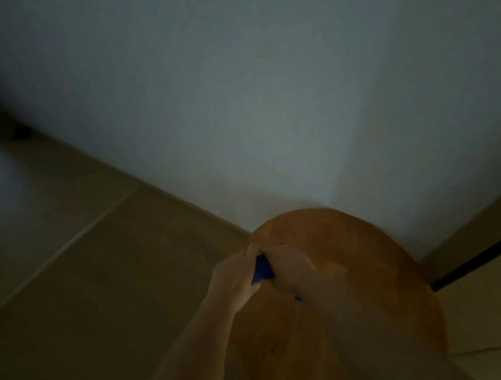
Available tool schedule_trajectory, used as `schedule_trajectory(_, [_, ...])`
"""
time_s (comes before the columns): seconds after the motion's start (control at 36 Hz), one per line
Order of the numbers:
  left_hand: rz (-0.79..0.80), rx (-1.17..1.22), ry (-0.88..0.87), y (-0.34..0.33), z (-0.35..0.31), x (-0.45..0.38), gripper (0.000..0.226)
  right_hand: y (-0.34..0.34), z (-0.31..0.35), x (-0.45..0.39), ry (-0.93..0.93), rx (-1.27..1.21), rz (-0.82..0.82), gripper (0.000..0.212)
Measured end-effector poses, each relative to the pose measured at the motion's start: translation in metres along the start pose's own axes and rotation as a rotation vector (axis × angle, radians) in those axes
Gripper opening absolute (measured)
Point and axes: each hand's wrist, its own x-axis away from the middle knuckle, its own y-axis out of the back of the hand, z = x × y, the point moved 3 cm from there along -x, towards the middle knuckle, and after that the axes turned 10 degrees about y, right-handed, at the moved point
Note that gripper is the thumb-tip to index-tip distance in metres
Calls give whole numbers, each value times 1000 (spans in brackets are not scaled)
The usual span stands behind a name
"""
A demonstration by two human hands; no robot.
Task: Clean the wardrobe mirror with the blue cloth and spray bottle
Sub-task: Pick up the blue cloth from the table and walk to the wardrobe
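Two hands meet over the cloth (262, 267), a small blue bundle showing between them above a round wooden table (354, 271). Left hand (236, 276) curls round the cloth's near-left side, fingers wrapped on the blue; right hand (285, 266) comes across from the right, fingers bent over the bundle's top and far edge, and a second scrap of blue shows under the right wrist. Both hands pinch cloth, neither spread. Frame dim and smeared; cannot tell whether the cloth touches the tabletop or is held just above it. No spray bottle in view, no mirror in view. Table stands against a pale wall (265, 83); tiled floor (85, 277) runs off left, and a dark strip (488, 255) lies low at right, nature unclear. Judgement: step in hand looks like gathering or folding the cloth ready for wiping, so the task is early, mirror not yet reached. To do it well: fold into a flat pad with a clean face out, keep loose corners tucked so nothing trails, settle it into one hand and free the other for the bottle. Soft fabric will slump if held by one edge, so a full-palm hold suits it better than a fingertip pinch. Risk: dropped corner, cloth picking up dust off the table.
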Motion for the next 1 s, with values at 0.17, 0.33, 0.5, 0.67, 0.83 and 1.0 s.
schedule_trajectory(0.17, [-136,32,166,42,71,23,49,16,78,-52,143,101,65,28])
schedule_trajectory(0.33, [-206,-62,345,72,159,42,47,13,156,-110,281,141,61,10])
schedule_trajectory(0.5, [-152,-72,475,108,260,59,48,7,242,-169,345,124,61,11])
schedule_trajectory(0.67, [-150,-78,577,146,362,75,42,-5,335,-237,442,137,81,18])
schedule_trajectory(0.83, [-181,-63,639,178,438,69,43,-1,398,-299,522,178,47,14])
schedule_trajectory(1.0, [-218,-35,706,199,497,49,41,3,439,-365,591,223,43,18])
